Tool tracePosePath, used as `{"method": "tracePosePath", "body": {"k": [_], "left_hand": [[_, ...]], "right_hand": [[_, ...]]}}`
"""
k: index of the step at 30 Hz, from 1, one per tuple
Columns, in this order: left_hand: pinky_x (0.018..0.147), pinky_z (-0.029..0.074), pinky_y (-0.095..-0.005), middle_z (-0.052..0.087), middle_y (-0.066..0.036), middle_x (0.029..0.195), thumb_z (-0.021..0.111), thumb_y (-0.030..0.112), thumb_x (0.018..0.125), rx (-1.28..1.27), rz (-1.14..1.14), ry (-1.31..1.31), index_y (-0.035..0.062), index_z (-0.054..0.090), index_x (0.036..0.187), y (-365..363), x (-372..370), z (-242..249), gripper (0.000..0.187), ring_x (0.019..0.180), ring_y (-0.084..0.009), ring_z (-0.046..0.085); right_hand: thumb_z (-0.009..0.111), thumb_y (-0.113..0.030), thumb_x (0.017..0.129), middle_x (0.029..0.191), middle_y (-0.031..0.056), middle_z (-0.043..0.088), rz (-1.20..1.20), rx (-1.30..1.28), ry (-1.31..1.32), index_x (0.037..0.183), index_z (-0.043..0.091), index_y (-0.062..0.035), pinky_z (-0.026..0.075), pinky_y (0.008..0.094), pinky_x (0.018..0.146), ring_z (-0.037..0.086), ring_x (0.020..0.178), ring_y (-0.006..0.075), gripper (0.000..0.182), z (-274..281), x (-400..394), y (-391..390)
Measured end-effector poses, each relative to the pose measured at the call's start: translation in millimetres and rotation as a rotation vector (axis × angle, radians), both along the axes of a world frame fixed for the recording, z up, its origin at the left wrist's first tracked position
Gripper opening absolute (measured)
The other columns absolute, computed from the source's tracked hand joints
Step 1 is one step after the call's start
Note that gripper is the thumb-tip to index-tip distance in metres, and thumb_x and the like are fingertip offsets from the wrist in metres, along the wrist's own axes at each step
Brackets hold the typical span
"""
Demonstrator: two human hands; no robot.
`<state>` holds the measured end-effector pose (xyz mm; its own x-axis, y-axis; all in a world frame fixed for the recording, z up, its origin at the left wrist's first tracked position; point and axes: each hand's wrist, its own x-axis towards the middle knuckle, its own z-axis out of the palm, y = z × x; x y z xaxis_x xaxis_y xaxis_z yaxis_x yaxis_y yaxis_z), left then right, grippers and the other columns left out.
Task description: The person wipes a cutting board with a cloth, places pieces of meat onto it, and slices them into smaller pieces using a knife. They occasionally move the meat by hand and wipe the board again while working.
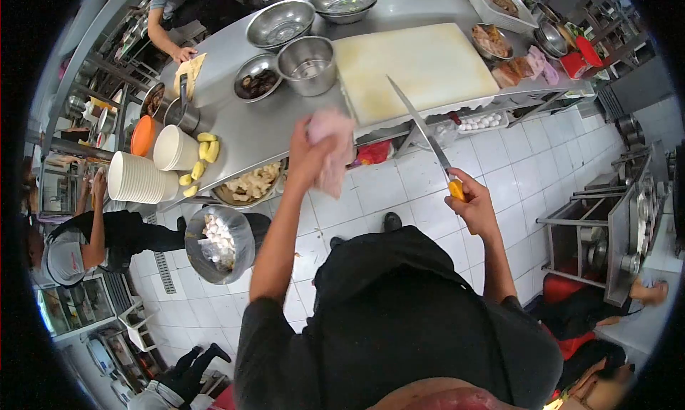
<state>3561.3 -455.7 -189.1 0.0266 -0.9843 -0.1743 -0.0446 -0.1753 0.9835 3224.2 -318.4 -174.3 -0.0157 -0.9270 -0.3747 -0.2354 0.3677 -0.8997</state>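
Note:
My right hand (pixel 472 204) is closed round the yellow handle of a long kitchen knife (pixel 421 122). The blade points up and to the left, its tip over the front part of a white cutting board (pixel 407 60). In my left hand (pixel 307 160) is a pink cloth (pixel 332 147), slightly blurred, held in front of the counter edge. A deep steel pot (pixel 307 66) stands just beyond that hand. Next to the pot is a steel bowl of dark pieces (pixel 257 80), perhaps mushrooms.
Steel bowls (pixel 280 23) line the counter's back. Stacked white tubs (pixel 139 177) and yellow-green pieces (pixel 208 147) sit left. Below are a basin of pale chunks (pixel 250 184) and a bin (pixel 220 244). Meat (pixel 514 72) lies right of the board. Other people work nearby.

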Motion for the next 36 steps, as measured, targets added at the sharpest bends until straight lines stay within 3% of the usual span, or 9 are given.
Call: {"method": "tracePosePath", "body": {"k": [5,9,11,14,17,23,29,34,36], "left_hand": [[0.091,0.051,-0.0426,0.063,-0.016,0.122,0.071,0.012,0.077,-0.428,-0.132,-0.617,0.0123,0.055,0.128,-123,-102,8,0.054,0.106,-0.0345,0.064],[0.094,0.05,-0.0415,0.063,-0.013,0.123,0.071,0.014,0.078,-0.439,-0.235,-1.096,0.0159,0.061,0.125,-190,-129,-46,0.048,0.114,-0.0329,0.059],[0.092,0.051,-0.042,0.063,-0.013,0.12,0.071,0.014,0.077,-0.348,-0.325,-1.29,0.016,0.063,0.122,-186,-129,-73,0.046,0.113,-0.0319,0.059],[0.09,0.051,-0.0417,0.063,-0.01,0.113,0.071,0.012,0.074,-0.753,-0.366,-1.257,0.0181,0.065,0.118,-166,-123,-116,0.045,0.108,-0.0328,0.059],[0.091,0.049,-0.0436,0.063,-0.009,0.108,0.069,0.009,0.071,-0.405,-0.439,-1.181,0.0188,0.067,0.113,-104,-139,-68,0.043,0.105,-0.0342,0.059],[0.085,0.05,-0.0437,0.065,-0.007,0.105,0.065,0.007,0.073,-0.303,-0.618,-1.118,0.0168,0.07,0.104,-33,-76,-59,0.033,0.103,-0.0305,0.06],[0.089,0.051,-0.039,0.069,-0.015,0.103,0.056,-0.005,0.066,-0.227,-0.212,-1.003,0.0102,0.072,0.109,-33,51,5,0.048,0.098,-0.0354,0.064],[0.095,0.047,-0.0445,0.065,-0.02,0.116,0.066,0.003,0.072,-0.503,-0.01,-1.497,0.0085,0.066,0.123,-74,139,-45,0.051,0.11,-0.039,0.06],[0.095,0.046,-0.0457,0.062,-0.021,0.12,0.071,0.006,0.076,-0.415,0.249,-1.461,0.0041,0.066,0.119,-78,100,-33,0.043,0.11,-0.0389,0.058]], "right_hand": [[0.067,0.005,0.079,0.074,-0.0033,0.05,-0.107,-0.052,0.09,0.13,0.06,-0.0061,0.039,0.0224,0.061,0.044,0.067,0.0067,0.052,-23,-72,19],[0.066,0.003,0.08,0.107,0.0089,0.067,-0.198,0.024,0.092,0.131,0.058,-0.0039,0.049,0.0266,0.082,0.06,0.092,0.0115,0.052,-41,-113,53],[0.067,0.001,0.08,0.109,0.0109,0.067,-0.236,0.044,0.15,0.132,0.058,-0.0035,0.05,0.0298,0.086,0.062,0.096,0.0148,0.053,-51,-127,69],[0.065,0.003,0.081,0.091,0.005,0.064,-0.32,0.09,0.083,0.135,0.056,-0.003,0.049,0.0264,0.072,0.058,0.078,0.0109,0.055,-66,-136,79],[0.064,0.005,0.081,0.068,-0.0021,0.051,-0.344,0.077,-0.052,0.138,0.054,-0.0037,0.041,0.0226,0.051,0.047,0.056,0.0061,0.058,-71,-134,65],[0.062,0.006,0.083,0.072,-0.0048,0.047,-0.146,-0.053,-0.071,0.136,0.055,-0.0034,0.036,0.0202,0.056,0.042,0.062,0.0046,0.055,-57,-121,-21],[0.062,0.004,0.083,0.075,-0.0044,0.048,-0.071,-0.107,-0.097,0.135,0.057,-0.0087,0.038,0.0219,0.059,0.043,0.066,0.006,0.054,-61,-115,-93],[0.063,0.0,0.085,0.075,-0.0013,0.05,-0.17,-0.028,-0.194,0.133,0.055,-0.011,0.041,0.0244,0.059,0.045,0.065,0.0075,0.05,-47,-107,-129],[0.063,-0.003,0.083,0.073,0.0013,0.052,-0.175,-0.076,-0.104,0.132,0.053,-0.0097,0.042,0.0267,0.059,0.048,0.064,0.0095,0.05,-45,-114,-137]]}}
